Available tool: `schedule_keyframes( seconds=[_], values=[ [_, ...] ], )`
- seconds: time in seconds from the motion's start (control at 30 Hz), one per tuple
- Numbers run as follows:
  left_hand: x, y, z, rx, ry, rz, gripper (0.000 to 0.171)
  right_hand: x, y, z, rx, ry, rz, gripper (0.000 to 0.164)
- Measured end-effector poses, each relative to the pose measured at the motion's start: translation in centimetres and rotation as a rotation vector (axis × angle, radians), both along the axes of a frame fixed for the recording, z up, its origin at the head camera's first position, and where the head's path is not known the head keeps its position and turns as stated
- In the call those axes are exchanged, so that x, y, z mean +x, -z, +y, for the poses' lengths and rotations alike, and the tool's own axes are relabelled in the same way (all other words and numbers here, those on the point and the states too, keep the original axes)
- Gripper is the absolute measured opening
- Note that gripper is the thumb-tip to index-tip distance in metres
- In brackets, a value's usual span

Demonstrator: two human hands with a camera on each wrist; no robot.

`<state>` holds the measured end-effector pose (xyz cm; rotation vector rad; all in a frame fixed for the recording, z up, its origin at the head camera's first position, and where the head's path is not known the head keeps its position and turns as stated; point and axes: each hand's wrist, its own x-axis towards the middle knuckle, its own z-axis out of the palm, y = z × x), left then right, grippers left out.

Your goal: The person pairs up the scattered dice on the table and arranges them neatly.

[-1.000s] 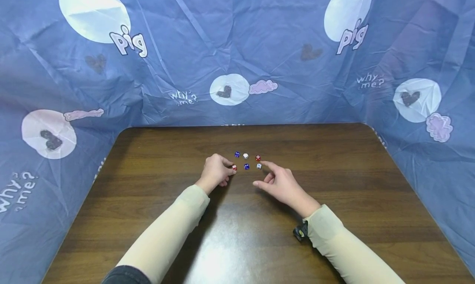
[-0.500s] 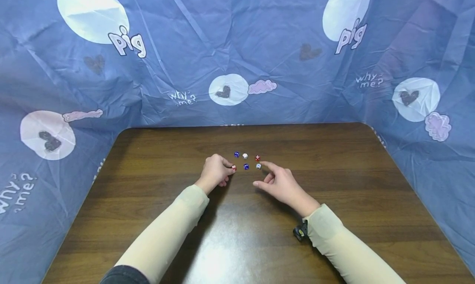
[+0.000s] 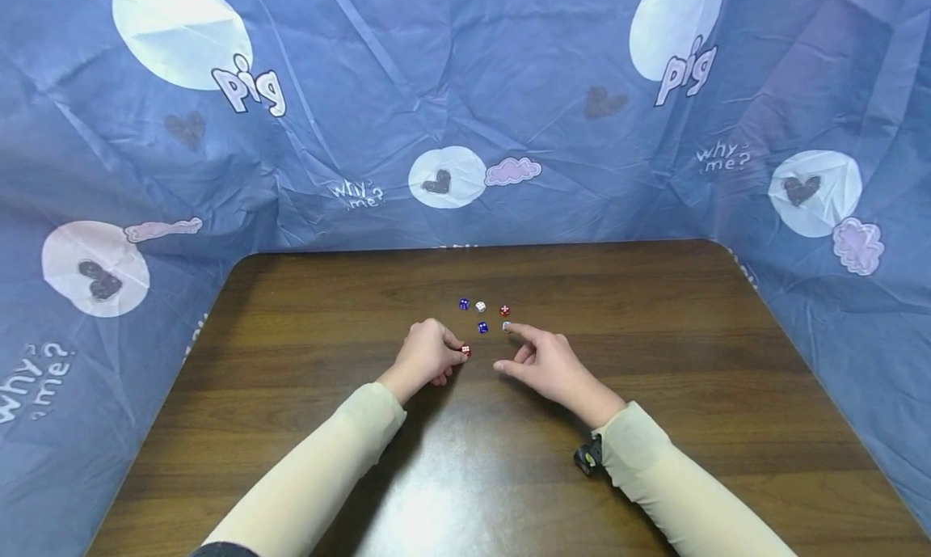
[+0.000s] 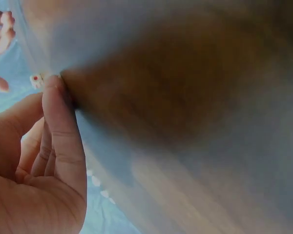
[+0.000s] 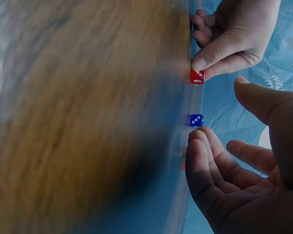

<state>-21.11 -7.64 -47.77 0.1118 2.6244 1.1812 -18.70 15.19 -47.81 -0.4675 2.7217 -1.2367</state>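
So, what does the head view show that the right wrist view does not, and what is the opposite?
Only the head view: the far blue die, the far white die, the left sleeve and the right sleeve.

Only the right wrist view: the palm side of the right hand and, readable, three white pips on a blue die.

Both: the left hand pinching a red die, and the table.
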Motion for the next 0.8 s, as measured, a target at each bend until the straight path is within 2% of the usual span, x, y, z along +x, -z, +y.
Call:
schedule_keyframes(
  seconds=[0.37,0.53,0.8],
  values=[
    [2.3,-0.4,0.8,-0.039,0.113,0.015,0.005,0.3,1.1,-1.4,0.018,-0.081,0.058,0.052],
    [2.9,-0.6,1.1,-0.056,0.118,0.007,0.006,0.5,1.1,-2.4,0.062,-0.122,0.079,0.044],
    [3.3,-0.7,1.0,-0.045,0.133,0.029,0.007,0.6,1.1,-3.8,0.139,-0.187,0.149,0.017]
  ],
)
